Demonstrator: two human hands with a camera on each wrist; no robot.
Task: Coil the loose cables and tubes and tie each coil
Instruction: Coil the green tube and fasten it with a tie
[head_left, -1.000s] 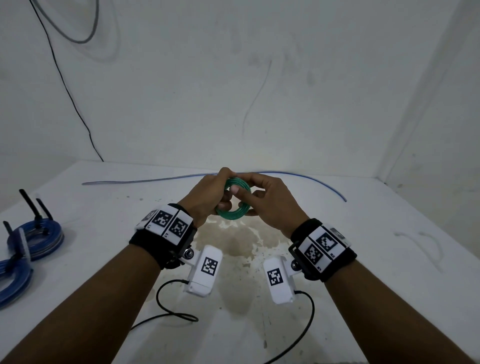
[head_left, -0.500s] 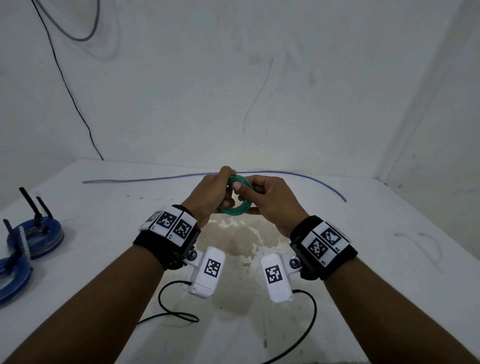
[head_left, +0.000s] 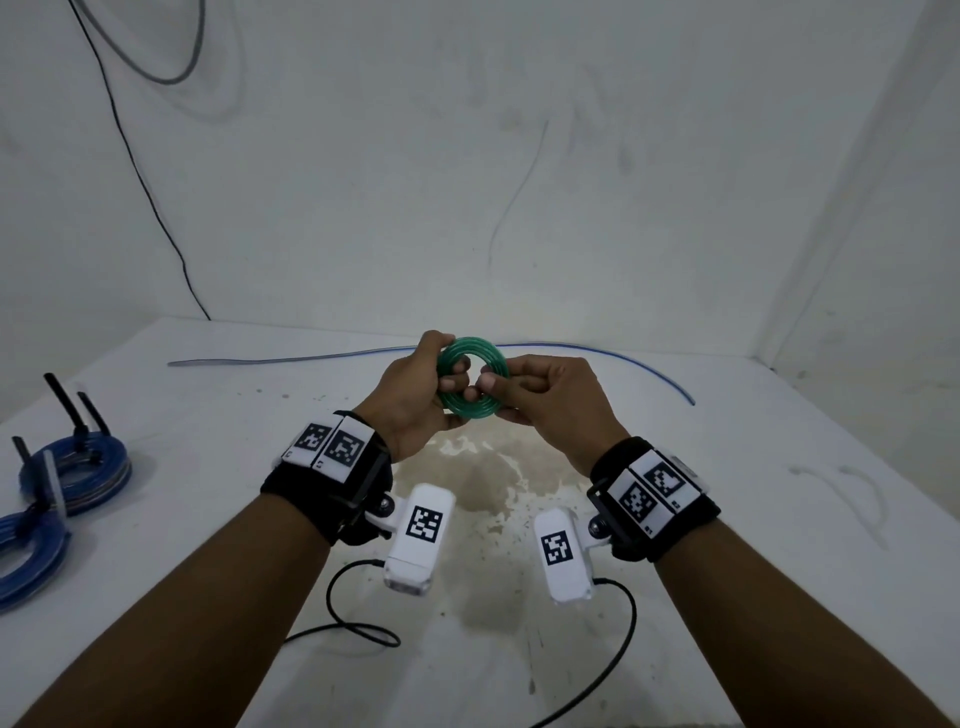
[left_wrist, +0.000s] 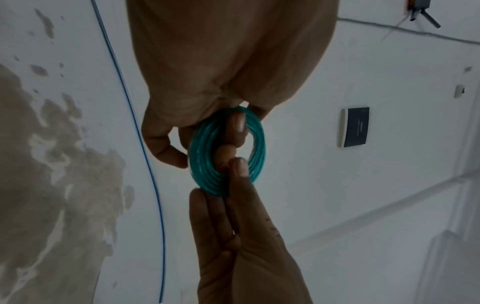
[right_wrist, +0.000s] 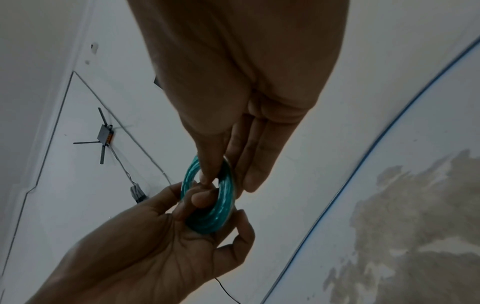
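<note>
White counter (head_left: 779, 493) against bare white walls, with a brownish stain (head_left: 483, 488) at its middle. Head view: green tube coil (head_left: 471, 383) held upright above the stain, clear of the surface, between both hands. Left hand (head_left: 415, 395) pinching the coil's left side, thumb on the rim and fingertips through the hole. Right hand (head_left: 550, 400) pinching the right side, thumb on the front face. A long blue tube (head_left: 597, 349) lying loose along the back of the counter behind the hands. Two blue coils (head_left: 72, 473) at the left edge, already bound, with black tie ends sticking up. Thin black cable (head_left: 156, 208) hanging down the wall.

Left wrist view: left hand (left_wrist: 228, 61) at the top, one fingertip poking through the green tube coil (left_wrist: 205, 164); right hand (left_wrist: 241, 246) reaching up from below, thumb laid over the lower rim. Both grips closed on the coil. Blue tube (left_wrist: 155, 205) curving along the counter at left.

Right wrist view: right hand (right_wrist: 246, 72) at the top, thumb and fingers clamping the upper rim of the green tube coil (right_wrist: 207, 214); left hand (right_wrist: 145, 246) cupping the lower rim, a finger through the hole. Blue tube (right_wrist: 363, 160) sweeping past at right.
</note>
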